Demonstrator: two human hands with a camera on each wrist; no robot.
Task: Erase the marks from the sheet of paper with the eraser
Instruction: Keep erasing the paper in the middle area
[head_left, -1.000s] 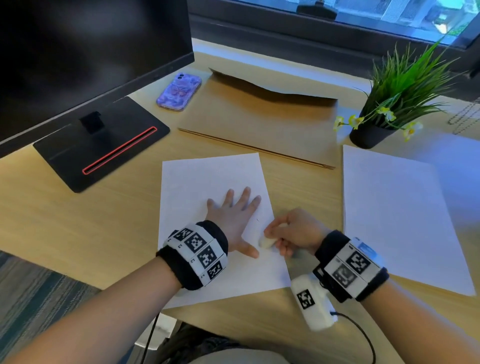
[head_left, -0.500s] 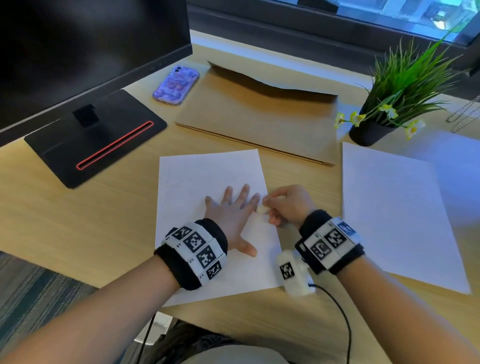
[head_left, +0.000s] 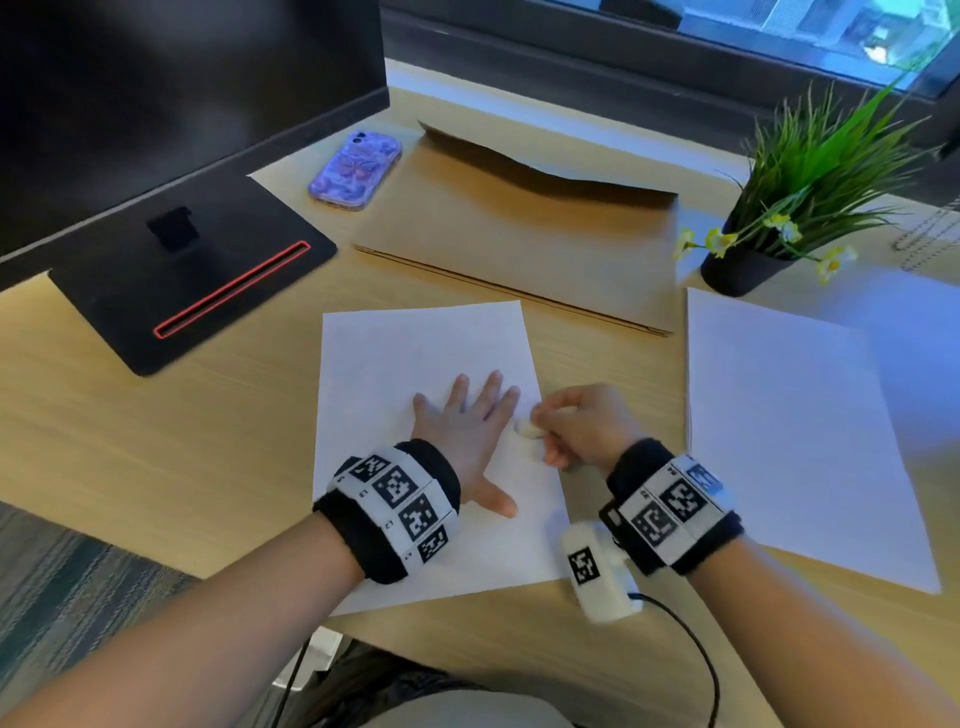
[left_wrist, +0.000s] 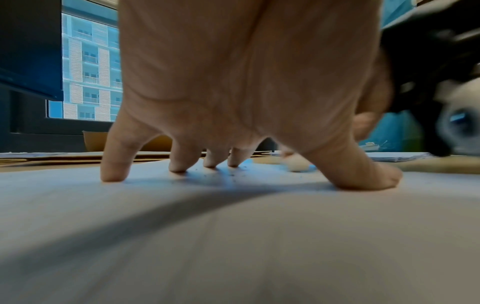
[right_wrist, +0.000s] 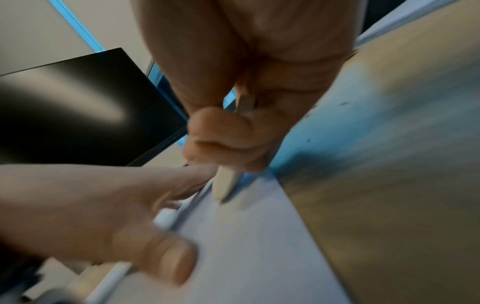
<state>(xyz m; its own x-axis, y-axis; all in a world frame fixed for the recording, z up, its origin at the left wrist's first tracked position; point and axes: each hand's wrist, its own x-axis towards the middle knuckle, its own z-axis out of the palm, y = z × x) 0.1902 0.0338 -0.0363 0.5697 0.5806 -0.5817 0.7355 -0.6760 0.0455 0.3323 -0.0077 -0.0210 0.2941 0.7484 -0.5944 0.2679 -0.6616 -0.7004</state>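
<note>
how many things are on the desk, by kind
sheets of paper: 2
eraser: 1
phone: 1
cardboard folder: 1
potted plant: 1
monitor: 1
total: 7

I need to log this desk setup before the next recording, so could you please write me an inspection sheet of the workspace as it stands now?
Surface: light wooden desk.
Job's things: sheet of paper lies flat on the desk; small pale eraser touches it near the right edge. Dark crumbs lie by the fingertips. No marks can be made out from the head view.
Clutter: second sheet, brown envelope, purple phone, potted plant.
Hands: left hand spread flat, pressing the paper; right hand pinches the eraser.
Cables: black cable runs from the right wrist unit.
Surroundings: monitor on its stand, window behind.
</note>
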